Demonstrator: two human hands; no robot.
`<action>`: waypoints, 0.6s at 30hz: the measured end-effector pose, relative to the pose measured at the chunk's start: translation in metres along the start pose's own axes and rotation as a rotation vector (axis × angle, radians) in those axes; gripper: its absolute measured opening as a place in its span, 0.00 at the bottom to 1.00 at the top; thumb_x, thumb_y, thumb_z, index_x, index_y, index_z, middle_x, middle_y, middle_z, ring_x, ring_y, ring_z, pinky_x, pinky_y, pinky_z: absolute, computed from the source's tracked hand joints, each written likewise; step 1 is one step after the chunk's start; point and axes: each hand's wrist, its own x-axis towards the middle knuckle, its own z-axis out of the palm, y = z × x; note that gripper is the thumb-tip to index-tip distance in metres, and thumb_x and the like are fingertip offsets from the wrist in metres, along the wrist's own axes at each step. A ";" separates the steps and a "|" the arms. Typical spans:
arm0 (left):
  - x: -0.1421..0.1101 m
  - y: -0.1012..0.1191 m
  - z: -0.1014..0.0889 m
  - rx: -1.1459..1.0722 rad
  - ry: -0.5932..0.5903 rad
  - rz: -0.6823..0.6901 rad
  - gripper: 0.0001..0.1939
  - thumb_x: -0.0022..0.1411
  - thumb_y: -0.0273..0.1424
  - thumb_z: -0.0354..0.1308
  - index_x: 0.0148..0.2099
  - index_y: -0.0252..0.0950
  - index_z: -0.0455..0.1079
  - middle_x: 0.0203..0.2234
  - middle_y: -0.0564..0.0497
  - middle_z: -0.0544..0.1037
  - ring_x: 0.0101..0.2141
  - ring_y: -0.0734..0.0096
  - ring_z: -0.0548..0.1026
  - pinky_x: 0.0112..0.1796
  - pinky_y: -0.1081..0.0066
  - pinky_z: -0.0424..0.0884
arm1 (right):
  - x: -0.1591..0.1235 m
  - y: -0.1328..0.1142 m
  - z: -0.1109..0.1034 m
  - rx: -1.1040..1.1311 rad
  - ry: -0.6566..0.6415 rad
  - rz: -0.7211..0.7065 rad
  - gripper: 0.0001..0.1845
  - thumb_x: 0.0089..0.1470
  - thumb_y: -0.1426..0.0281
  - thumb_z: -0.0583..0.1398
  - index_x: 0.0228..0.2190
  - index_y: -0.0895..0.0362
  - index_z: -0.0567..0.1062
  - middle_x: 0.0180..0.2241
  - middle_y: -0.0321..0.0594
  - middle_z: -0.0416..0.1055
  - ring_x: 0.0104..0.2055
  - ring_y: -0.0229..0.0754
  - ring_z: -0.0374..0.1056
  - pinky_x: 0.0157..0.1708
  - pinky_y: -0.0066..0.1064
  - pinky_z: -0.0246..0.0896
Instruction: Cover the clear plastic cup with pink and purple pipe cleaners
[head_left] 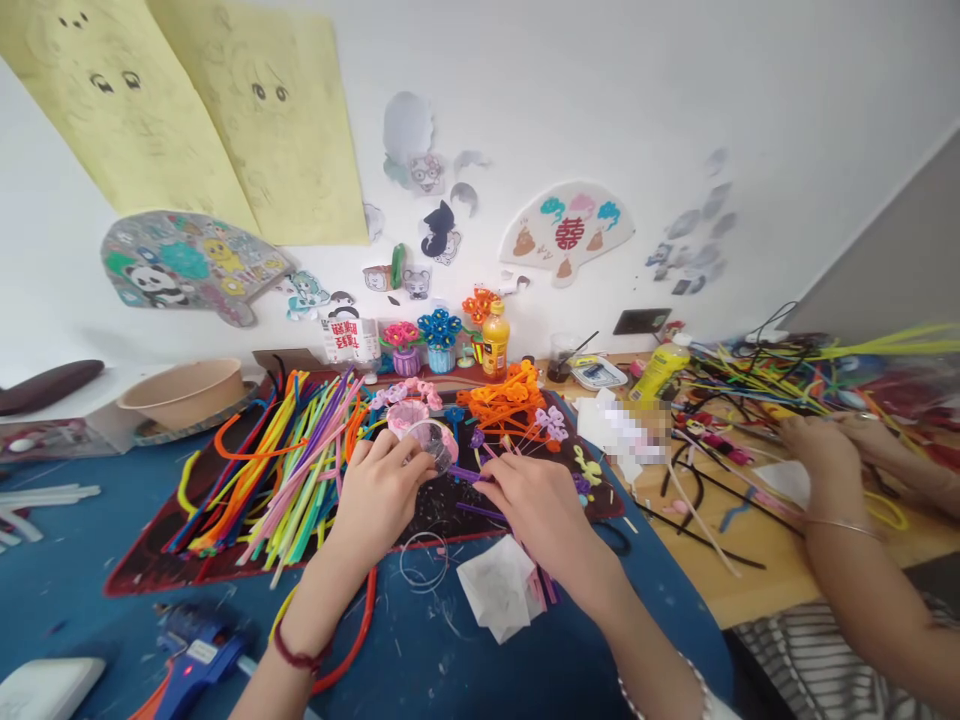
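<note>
Your left hand pinches a clear round piece, your right hand a purple strip, behind the mat's front edge; grip lightly, keeping the strip straight.

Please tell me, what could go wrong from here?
The blue glue gun shows a red light and lies near the left forearm; if hot, it might burn the skin. The clear piece at the left hand looks thin and could bend if squeezed. The cup of dark liquid might tip and wet the orange strips nearby.
</note>
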 end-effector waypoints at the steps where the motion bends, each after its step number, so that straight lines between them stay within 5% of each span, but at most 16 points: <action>1: -0.001 0.000 -0.001 0.006 0.006 0.007 0.10 0.69 0.30 0.55 0.35 0.38 0.75 0.34 0.49 0.80 0.36 0.60 0.70 0.36 0.60 0.60 | 0.000 -0.001 0.000 -0.008 0.008 -0.001 0.07 0.63 0.70 0.61 0.33 0.58 0.78 0.31 0.41 0.79 0.33 0.47 0.77 0.28 0.32 0.55; 18: -0.006 0.011 -0.011 0.060 0.005 0.075 0.08 0.67 0.25 0.56 0.34 0.38 0.73 0.30 0.50 0.77 0.35 0.60 0.68 0.37 0.60 0.58 | -0.002 -0.003 0.007 -0.018 0.211 -0.062 0.07 0.64 0.71 0.61 0.35 0.59 0.78 0.30 0.42 0.78 0.30 0.44 0.75 0.27 0.30 0.54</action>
